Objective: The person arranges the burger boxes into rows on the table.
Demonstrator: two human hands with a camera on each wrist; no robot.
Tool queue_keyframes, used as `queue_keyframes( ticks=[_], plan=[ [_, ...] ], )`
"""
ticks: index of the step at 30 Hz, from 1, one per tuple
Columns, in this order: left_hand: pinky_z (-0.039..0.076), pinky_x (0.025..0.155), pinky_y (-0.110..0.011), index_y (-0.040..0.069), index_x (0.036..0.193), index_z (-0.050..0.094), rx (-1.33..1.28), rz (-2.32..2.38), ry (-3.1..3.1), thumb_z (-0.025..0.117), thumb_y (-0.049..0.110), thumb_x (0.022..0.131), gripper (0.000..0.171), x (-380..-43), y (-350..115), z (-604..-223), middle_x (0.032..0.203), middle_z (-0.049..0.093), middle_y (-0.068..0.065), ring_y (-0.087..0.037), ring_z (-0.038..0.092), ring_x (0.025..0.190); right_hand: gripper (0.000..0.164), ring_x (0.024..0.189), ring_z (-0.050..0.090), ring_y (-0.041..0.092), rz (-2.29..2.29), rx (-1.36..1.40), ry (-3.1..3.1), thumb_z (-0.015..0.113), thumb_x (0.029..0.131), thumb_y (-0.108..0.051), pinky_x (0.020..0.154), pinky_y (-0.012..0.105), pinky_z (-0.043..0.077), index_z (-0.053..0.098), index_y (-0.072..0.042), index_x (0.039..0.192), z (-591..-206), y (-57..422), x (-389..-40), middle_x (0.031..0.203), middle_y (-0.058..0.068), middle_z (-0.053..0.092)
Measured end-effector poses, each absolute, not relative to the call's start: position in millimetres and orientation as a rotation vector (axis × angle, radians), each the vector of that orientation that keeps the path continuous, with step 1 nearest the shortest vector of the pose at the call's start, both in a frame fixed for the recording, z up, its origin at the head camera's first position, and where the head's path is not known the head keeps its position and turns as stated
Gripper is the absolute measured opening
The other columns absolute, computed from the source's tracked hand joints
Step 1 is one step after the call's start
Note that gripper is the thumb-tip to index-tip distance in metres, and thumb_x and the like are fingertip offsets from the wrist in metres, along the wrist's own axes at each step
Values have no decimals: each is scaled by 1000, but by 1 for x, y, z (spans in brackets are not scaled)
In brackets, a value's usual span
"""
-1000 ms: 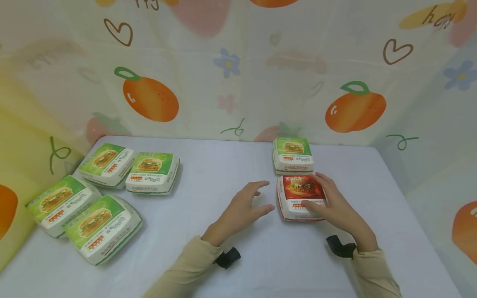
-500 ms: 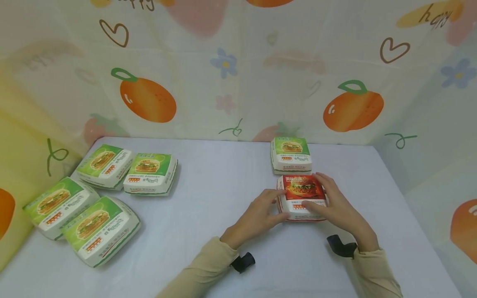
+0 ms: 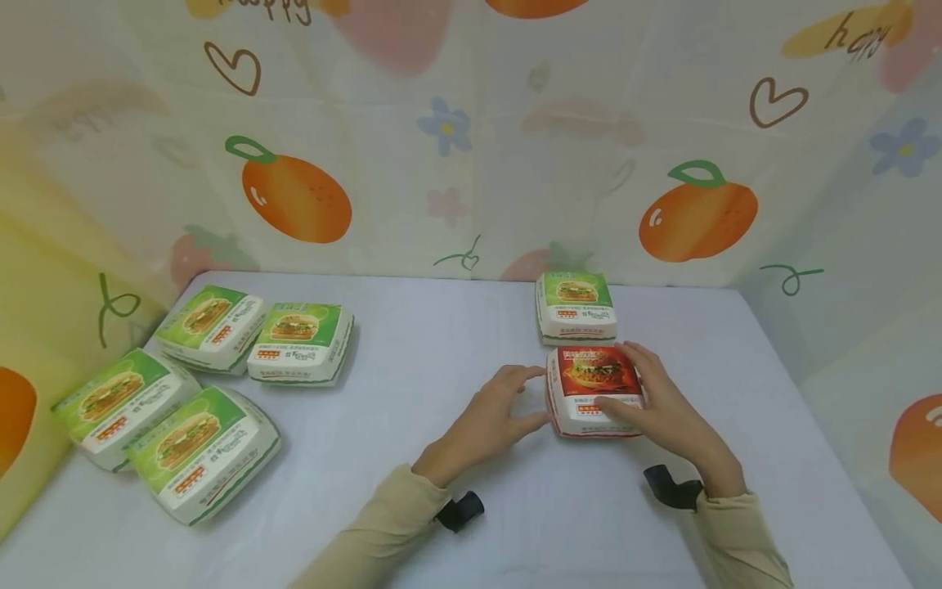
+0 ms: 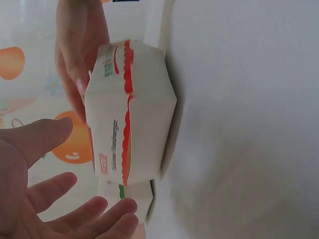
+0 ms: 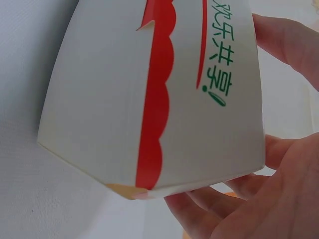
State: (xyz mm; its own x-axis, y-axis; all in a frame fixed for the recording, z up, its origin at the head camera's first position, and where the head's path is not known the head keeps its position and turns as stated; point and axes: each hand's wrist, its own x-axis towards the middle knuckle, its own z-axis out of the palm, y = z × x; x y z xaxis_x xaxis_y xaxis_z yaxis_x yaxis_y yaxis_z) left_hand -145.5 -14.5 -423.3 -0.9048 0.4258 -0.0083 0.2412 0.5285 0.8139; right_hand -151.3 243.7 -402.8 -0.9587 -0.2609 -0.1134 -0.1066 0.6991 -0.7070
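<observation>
1. Half a second ago the left hand (image 3: 478, 429) had its thumb and forefinger over the left rim of the red-and-white burger box (image 3: 589, 380); now it has drawn back a little, its fingertips just beside that rim.
2. The left thumb and fingers are spread apart and grip nothing; whether a tip brushes the cardboard, I cannot tell.
3. The right hand (image 3: 666, 413) is where it was, clasping the box's right part, thumb on the white front of the lid and forefinger at the far right corner.
4. The red box itself has not visibly moved: it sits flat on the white tabletop (image 3: 427, 327), right of centre. As I judge it, that leaves the handling to the right hand, with the left merely guarding the opposite side.
5. Behind it stands a green-and-white burger box (image 3: 576, 309), roughly in line (whether the two touch is hard to say), so room away from the person is tight.
6. Tabletop stretches leftward to the group of four green burger boxes (image 3: 202, 442), and rightward to the slanting table edge.
7. The far table edge runs just past the rear box, against the fruit-printed backdrop (image 3: 390, 188).
</observation>
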Motion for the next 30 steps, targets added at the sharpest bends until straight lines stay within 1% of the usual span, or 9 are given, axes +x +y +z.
queue_keyframes(
  ticks=[8, 11, 16, 18, 22, 25, 29, 30],
  plan=[
    [51, 104, -47, 19, 147, 45, 445, 1312, 2609, 71, 30, 92, 62, -146, -41, -417, 150, 46, -5, -30, 55, 129, 93, 147, 18, 46, -1083, -268, 2743, 71, 89, -41, 110, 75, 26, 17, -7, 157, -399, 243, -153, 163, 23, 13],
    [50, 105, -48, 17, 146, 47, 442, 1344, 2649, 72, 28, 92, 61, -146, -53, -415, 149, 47, -6, -31, 55, 128, 92, 148, 18, 44, -1114, -268, 2755, 72, 89, -39, 109, 74, 26, 18, -9, 157, -395, 239, -153, 163, 21, 15],
    [49, 105, -49, 15, 145, 48, 448, 1394, 2712, 72, 27, 91, 60, -148, -72, -408, 147, 49, -7, -33, 55, 128, 87, 143, 26, 42, -1183, -351, 2751, 72, 91, -34, 105, 67, 41, 19, -10, 156, -390, 228, -150, 161, 20, 19],
    [49, 105, -51, 15, 145, 48, 434, 1402, 2725, 72, 28, 91, 60, -149, -80, -405, 148, 49, -7, -32, 54, 129, 85, 142, 29, 41, -1201, -385, 2748, 71, 92, -33, 105, 65, 43, 20, -10, 156, -389, 221, -150, 161, 19, 20],
    [48, 104, -54, 14, 146, 47, 408, 1418, 2738, 72, 29, 92, 61, -150, -91, -401, 148, 48, -8, -33, 53, 131, 83, 142, 30, 39, -1210, -424, 2748, 71, 91, -33, 111, 67, 34, 23, -11, 155, -387, 208, -152, 160, 17, 23],
    [47, 105, -56, 14, 146, 46, 390, 1430, 2750, 72, 27, 92, 62, -151, -99, -399, 148, 47, -9, -35, 52, 131, 82, 143, 30, 39, -1211, -450, 2753, 71, 91, -34, 113, 67, 32, 25, -12, 155, -386, 199, -155, 160, 15, 24],
    [47, 106, -56, 15, 147, 45, 335, 1428, 2772, 71, 28, 92, 62, -151, -109, -396, 149, 46, -9, -35, 51, 132, 79, 141, 32, 37, -1214, -460, 2757, 71, 91, -33, 110, 66, 37, 28, -14, 154, -385, 186, -156, 161, 14, 25],
    [47, 106, -56, 16, 147, 45, 316, 1426, 2779, 71, 29, 92, 62, -150, -113, -396, 149, 46, -9, -35, 51, 132, 78, 142, 32, 37, -1208, -462, 2762, 71, 91, -33, 110, 66, 37, 29, -14, 154, -385, 183, -156, 161, 14, 26]
  ],
)
